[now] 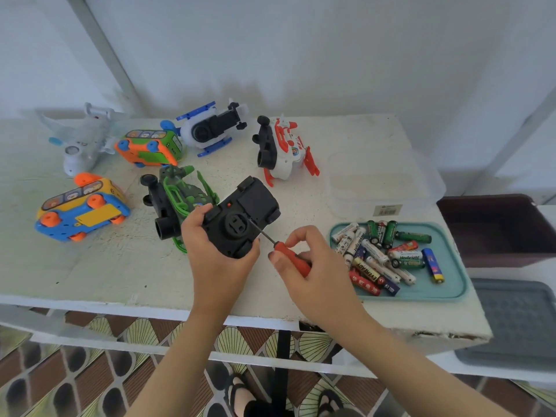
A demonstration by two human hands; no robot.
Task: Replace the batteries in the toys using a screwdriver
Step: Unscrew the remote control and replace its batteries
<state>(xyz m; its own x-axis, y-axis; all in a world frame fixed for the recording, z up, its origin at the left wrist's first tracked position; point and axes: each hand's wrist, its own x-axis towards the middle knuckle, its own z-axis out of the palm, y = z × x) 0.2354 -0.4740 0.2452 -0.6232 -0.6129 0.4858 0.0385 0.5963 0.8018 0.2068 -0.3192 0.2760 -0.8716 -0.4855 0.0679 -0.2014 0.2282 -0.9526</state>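
Note:
My left hand (210, 245) grips a black toy (243, 215) turned underside up, just above the white table (105, 266). My right hand (304, 266) pinches the red handle of a small screwdriver (288, 254). Its thin shaft points up and left, with the tip on the toy's underside near the round black part. A teal tray (451, 278) to the right holds several loose batteries (382, 254).
Other toys lie on the table: a green helicopter (177, 200), a blue and yellow bus (81, 209), an orange and green bus (150, 147), a white plane (81, 139), a blue and white helicopter (210, 127), a red and white helicopter (282, 149). A clear plastic box (382, 182) stands behind the tray.

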